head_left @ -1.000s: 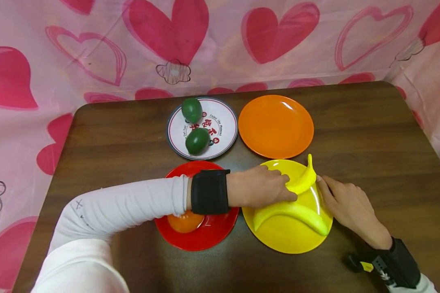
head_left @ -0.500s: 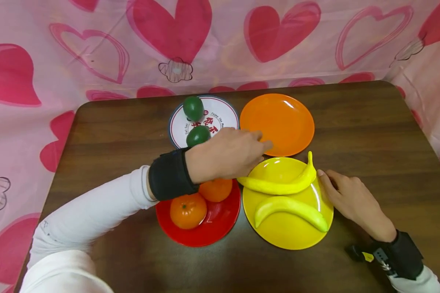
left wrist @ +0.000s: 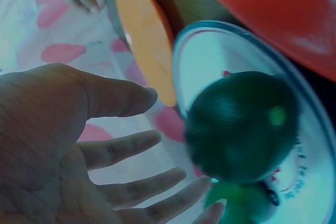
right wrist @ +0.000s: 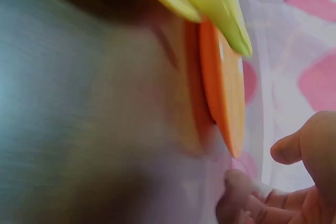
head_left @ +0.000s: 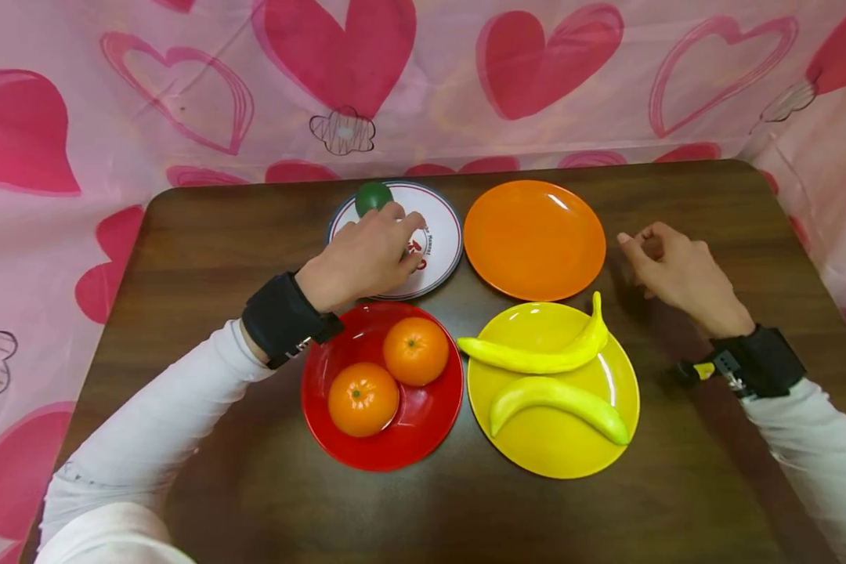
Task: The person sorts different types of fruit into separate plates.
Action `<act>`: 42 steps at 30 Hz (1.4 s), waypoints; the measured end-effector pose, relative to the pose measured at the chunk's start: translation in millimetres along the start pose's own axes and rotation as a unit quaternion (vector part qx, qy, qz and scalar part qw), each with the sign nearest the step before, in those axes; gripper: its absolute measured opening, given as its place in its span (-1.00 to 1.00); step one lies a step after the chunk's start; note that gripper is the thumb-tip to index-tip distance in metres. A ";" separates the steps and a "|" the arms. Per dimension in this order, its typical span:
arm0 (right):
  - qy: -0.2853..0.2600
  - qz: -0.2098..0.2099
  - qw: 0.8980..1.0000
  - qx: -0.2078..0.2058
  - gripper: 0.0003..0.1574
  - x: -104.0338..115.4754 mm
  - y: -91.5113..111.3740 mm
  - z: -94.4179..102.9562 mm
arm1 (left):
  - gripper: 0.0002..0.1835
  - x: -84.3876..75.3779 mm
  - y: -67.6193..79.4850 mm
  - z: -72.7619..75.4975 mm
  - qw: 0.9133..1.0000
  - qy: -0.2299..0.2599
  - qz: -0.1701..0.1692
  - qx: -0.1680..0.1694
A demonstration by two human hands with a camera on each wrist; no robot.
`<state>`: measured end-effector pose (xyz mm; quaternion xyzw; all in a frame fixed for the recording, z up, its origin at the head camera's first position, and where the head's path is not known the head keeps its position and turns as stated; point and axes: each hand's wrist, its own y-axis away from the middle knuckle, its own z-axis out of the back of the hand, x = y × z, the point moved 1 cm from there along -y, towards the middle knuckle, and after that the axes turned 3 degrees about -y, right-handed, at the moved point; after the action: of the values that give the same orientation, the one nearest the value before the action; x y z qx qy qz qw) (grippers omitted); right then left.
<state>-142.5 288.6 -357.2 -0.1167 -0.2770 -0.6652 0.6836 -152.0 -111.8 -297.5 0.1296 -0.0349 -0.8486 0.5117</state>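
My left hand (head_left: pixel 366 254) is over the white printed plate (head_left: pixel 442 223), covering one of its two limes in the head view. The left wrist view shows the fingers spread and holding nothing, close beside the nearer lime (left wrist: pixel 241 127). The farther lime (head_left: pixel 374 199) lies at the plate's back left. My right hand (head_left: pixel 684 276) hovers right of the orange plate (head_left: pixel 536 239), its fingers loosely bent around nothing. Below that plate, two bananas (head_left: pixel 560 399) lie on the yellow plate (head_left: pixel 557 462).
Two oranges (head_left: pixel 363 399) sit on the red plate (head_left: pixel 388 454), left of the yellow one. All four plates stand close together on the brown wooden table (head_left: pixel 254 486). A pink heart-print cloth (head_left: pixel 444 86) hangs behind the table.
My left hand has let go of the upper banana and moved left and back to the white plate. My right hand has moved from the yellow plate's edge up beside the orange plate.
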 end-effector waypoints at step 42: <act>0.107 0.014 0.993 0.052 -0.07 14.6 -65.6 -16.2 | -0.38 22.7 -22.4 -46.5 0.999 0.032 -0.038 0.018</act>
<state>-203.3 261.9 -376.5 -0.0132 -0.2345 -0.6493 0.7233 -169.4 -117.6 -350.8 0.1670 -0.0294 -0.8623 0.4771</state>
